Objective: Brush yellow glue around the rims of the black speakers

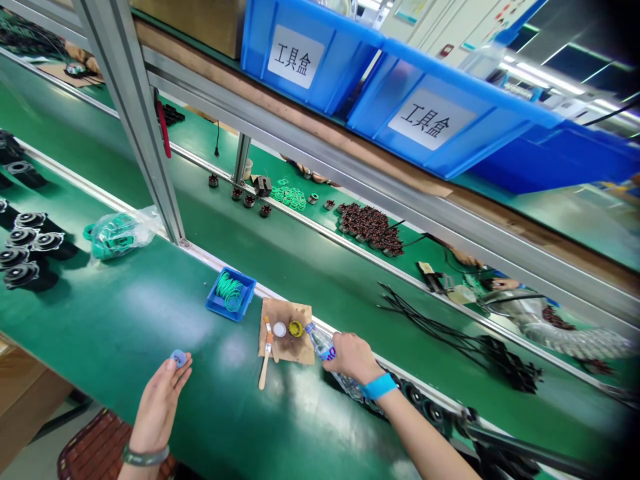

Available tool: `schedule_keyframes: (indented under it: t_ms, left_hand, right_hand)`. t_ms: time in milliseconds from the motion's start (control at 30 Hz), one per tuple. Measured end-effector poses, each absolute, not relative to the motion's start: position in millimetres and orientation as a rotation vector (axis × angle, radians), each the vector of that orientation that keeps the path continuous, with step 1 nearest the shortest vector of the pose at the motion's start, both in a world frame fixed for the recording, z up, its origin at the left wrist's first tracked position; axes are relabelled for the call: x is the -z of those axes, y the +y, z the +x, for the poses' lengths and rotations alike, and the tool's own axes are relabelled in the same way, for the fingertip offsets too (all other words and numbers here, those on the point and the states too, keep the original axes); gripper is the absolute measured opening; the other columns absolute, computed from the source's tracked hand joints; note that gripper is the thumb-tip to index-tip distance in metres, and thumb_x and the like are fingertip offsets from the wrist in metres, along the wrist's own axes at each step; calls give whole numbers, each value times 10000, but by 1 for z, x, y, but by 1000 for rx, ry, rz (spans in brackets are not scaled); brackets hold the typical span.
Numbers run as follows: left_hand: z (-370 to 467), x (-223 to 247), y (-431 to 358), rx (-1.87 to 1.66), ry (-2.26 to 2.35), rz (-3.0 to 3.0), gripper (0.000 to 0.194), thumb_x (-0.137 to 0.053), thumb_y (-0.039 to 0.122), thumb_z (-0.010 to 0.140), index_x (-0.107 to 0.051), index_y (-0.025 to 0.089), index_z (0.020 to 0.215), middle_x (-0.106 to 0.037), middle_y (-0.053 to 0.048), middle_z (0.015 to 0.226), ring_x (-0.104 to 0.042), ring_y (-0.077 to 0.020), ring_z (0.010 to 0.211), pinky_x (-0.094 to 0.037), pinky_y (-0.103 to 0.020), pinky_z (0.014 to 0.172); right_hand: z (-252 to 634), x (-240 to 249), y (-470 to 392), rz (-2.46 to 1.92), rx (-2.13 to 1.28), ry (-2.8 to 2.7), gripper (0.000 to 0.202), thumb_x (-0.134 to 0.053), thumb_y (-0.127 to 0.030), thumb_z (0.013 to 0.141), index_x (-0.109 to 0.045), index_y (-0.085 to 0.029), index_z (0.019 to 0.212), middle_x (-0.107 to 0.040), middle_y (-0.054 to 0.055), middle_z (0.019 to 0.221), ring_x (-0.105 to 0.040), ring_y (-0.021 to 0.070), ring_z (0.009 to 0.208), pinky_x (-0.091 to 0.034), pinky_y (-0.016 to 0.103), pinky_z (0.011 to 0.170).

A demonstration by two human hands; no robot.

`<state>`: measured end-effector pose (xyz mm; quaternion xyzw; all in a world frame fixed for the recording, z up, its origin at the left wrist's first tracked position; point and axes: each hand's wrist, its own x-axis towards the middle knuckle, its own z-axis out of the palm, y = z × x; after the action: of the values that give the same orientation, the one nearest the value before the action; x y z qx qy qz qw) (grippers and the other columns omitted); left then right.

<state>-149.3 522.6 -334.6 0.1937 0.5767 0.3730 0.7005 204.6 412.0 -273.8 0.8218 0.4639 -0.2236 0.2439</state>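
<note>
Seat: a brown woven seat (95, 447) shows below the near edge, at lower left.
Left hand: this hand (155, 403), with a bangle (145, 457) at the wrist, pinches a small blue cap (179, 359) at its fingertips, above the surface (200, 413).
Right hand: this hand (353, 360), with a blue wristband (379, 387), grips a clear bottle (320, 341); the bottle is tilted, its neck beside a yellow-rimmed pot (296, 329). Whether neck and pot touch, I cannot tell.
Cardboard: a stained brown piece (305, 311) lies under the pot, a white round piece (279, 330) and the bristle end of a brush (264, 375), whose wooden handle reaches onto the surface.
Black round parts: a row (415, 395) stands behind the right forearm.
Blue tray: this shallow tray (214, 303), left of the cardboard, holds green rings (229, 291).
Far left: a clear bag (117, 235) with green pieces, near black housings (30, 247).
Frame: a metal post (145, 120) rises at the surface's far edge; a shelf (400, 157) above bears blue bins (440, 113) labelled 工具盒.
Across: beyond a green strip (320, 253) lie a heap of dark coils (370, 227), loose green rings (290, 198), black cables (440, 327) and a ribbed clear hose (565, 330); another person's hand (504, 284) shows near the hose.
</note>
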Motion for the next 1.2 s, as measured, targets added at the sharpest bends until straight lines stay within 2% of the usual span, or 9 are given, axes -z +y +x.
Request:
schedule_keyframes:
  t_ms: [500, 767, 1033, 1200]
  left_hand:
    - [-150, 334, 518, -836, 1307, 438, 589, -850, 593, 515, -722, 164, 898, -733, -97, 1017, -611, -313, 1142, -433, -468, 1058]
    - [-152, 335, 518, -824, 1298, 445, 583, -852, 594, 527, -728, 173, 911, -731, -83, 1033, -603, -300, 1153, -430, -455, 1064]
    - [-141, 335, 520, -795, 1285, 468, 577, -859, 594, 510, -728, 175, 886, -735, -83, 1002, -613, -297, 1126, -396, -481, 1081]
    - [-119, 336, 521, -725, 1228, 537, 562, -851, 585, 531, -732, 162, 882, -725, -96, 1023, -626, -278, 1086, -453, -419, 1015]
  right_hand:
    - [204, 281, 412, 2279, 592, 1289, 389, -669, -284, 696, -691, -36, 994, -693, 233, 996, -667, 339, 949, -487, 344, 785]
    - [201, 308, 396, 2432, 598, 1293, 396, -638, -342, 742, -649, -31, 987, -686, 227, 961, -663, 324, 964, -473, 322, 771]
    - [189, 339, 375, 2665, 673, 1248, 359, -642, -389, 786, -599, -89, 979, -685, 149, 975, -649, 287, 972, -460, 292, 788]
    - [180, 360, 362, 2827, 684, 1204, 381, -642, -365, 807, -583, -90, 1063, -671, 139, 1013, -621, 279, 1010, -455, 301, 843]
